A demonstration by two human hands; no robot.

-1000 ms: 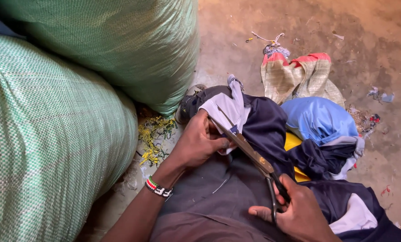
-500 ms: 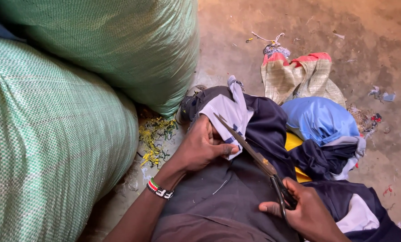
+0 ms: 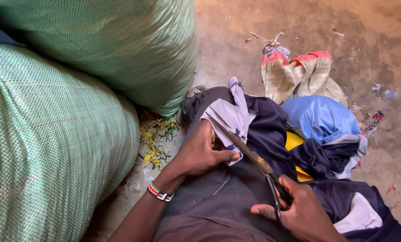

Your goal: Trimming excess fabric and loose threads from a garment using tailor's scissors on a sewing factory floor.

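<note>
Dirt floor point(image 3: 263, 40); bulging green woven sacks point(image 3: 52, 148)

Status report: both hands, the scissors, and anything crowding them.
Left hand pinning pale fabric piece. Right hand gripping scissors, blades at the fabric. Green sacks close on the left, clothes pile right.

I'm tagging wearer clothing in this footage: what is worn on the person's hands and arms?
Both hands are bare, with no gloves. The left hand has a beaded bracelet at the wrist, in red, white, black and green bands. The left forearm shows no sleeve. The right hand shows no ring or band; its arm is out of frame.
</note>
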